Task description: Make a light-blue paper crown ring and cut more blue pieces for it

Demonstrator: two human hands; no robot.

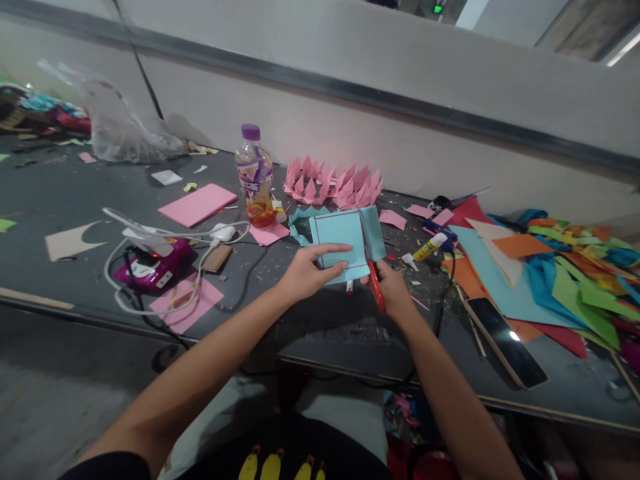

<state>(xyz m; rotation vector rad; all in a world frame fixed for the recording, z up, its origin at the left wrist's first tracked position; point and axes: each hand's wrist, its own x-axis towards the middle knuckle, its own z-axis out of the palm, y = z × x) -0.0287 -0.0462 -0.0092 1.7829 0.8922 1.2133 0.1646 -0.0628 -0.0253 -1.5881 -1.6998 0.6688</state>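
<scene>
My left hand pinches a light blue sheet of paper between thumb and fingers, holding it just above the table. Lines are drawn along the sheet's edges. My right hand grips red-handled scissors, whose blades lie across the right part of the sheet along a line. Right of the blades, a strip of the paper stands bent away. Behind the sheet sits a folded teal paper piece, partly hidden. Farther back stand pink pointed paper shapes.
A drink bottle stands behind my left hand. To the left are a purple power strip with white cables and pink paper. On the right lie a phone, a glue gun, a yellow tube and coloured paper.
</scene>
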